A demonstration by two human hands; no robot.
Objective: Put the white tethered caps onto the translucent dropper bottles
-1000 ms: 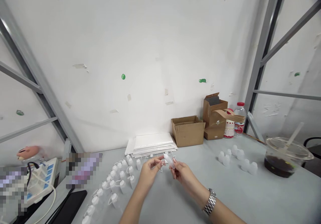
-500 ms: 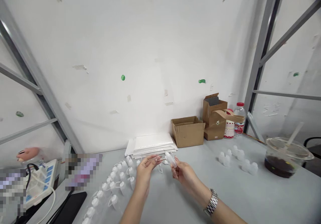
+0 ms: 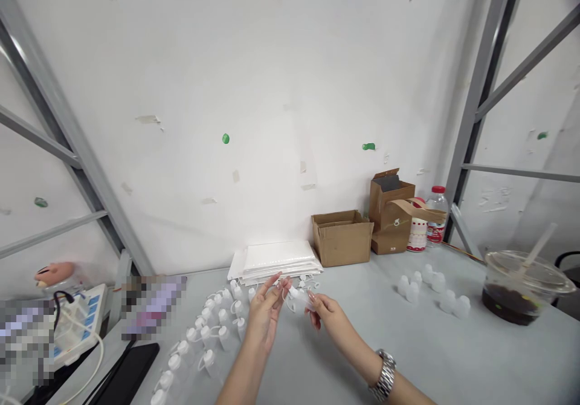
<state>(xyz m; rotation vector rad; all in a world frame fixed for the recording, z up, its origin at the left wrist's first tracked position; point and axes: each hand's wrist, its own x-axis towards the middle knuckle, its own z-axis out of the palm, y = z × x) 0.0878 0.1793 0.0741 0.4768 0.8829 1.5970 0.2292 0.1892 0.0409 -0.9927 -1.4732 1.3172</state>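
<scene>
Bottles point(image 3: 209, 359) left, cup point(image 3: 510, 302) right, box point(image 3: 343, 243) behind, on table point(image 3: 371, 314)

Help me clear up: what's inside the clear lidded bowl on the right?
The clear lidded bowl holds dark liquid with small yellow-green spots. A pale straw slants up from its lid. Anything sunk in the liquid is hidden.

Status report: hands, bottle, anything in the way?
Right hand holds small bottle. Left hand at its top end. Capped bottles stand left; nothing seen blocking hands.
</scene>
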